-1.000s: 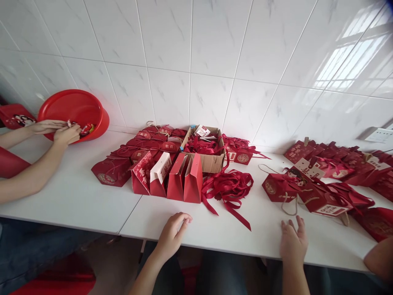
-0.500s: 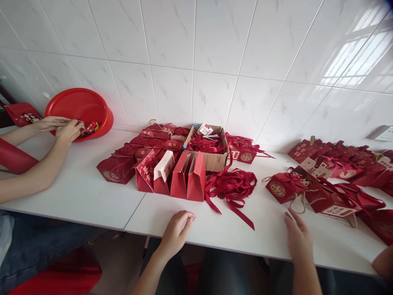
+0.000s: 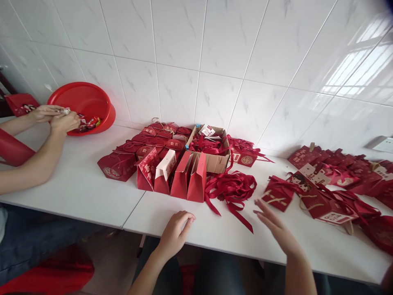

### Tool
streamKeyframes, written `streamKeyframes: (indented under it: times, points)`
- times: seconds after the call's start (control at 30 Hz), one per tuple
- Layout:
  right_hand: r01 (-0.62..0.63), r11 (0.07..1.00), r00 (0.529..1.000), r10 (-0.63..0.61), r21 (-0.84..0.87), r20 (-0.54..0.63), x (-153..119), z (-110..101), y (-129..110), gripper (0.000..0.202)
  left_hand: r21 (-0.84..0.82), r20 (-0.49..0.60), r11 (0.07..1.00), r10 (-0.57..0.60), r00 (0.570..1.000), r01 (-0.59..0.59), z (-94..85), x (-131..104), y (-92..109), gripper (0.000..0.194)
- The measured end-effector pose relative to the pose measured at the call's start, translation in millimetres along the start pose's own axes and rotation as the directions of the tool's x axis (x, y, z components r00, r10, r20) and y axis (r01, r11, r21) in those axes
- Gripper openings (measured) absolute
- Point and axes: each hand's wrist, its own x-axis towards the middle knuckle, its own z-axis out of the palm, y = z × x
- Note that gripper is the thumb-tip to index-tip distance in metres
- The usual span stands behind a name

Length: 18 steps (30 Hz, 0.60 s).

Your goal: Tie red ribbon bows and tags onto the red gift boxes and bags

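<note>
Just now our left hand (image 3: 176,231) rests by the front edge of the bench (image 3: 221,225), its grip relaxed, the fingers half curled with a small gap before the thumb. Our right hand (image 3: 274,227) reaches in over the front edge farther right, its grip spread, the fingers long and pointing toward the back left. Just beyond them is a small red box (image 3: 279,194) with tan cord across its near face; we cannot tell whether the fingertips touch it. Left of it we have the ribbon pile (image 3: 233,186), with one tail trailing toward the front edge. Four upright boxes (image 3: 196,180) stand in a row against the pile's left side, and behind them a carton (image 3: 215,162) holds more ribbon. Closed boxes (image 3: 153,141) sit close together left of the carton, and others (image 3: 334,205) crowd the right end of the bench. Near the back edge at the left, a red basin (image 3: 78,92) leans on its side with wrapped packets (image 3: 93,123) inside; a co-worker's hands (image 3: 65,122) pinch something small and pale at its rim.
</note>
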Motion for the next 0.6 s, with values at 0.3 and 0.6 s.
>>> streamKeyframes:
  times: [0.3,0.6]
  points:
    - [0.067,0.997,0.968,-0.056,-0.04,0.245,-3,66,-32,0.064,0.023,-0.002,1.0,0.008,1.0,-0.008,0.9,0,-1,0.03]
    - [-0.225,0.973,0.807,0.154,-0.056,-0.569,-41,-7,48,0.068,0.037,0.005,0.999,0.008,1.0,-0.009,0.6,2,-1,0.029]
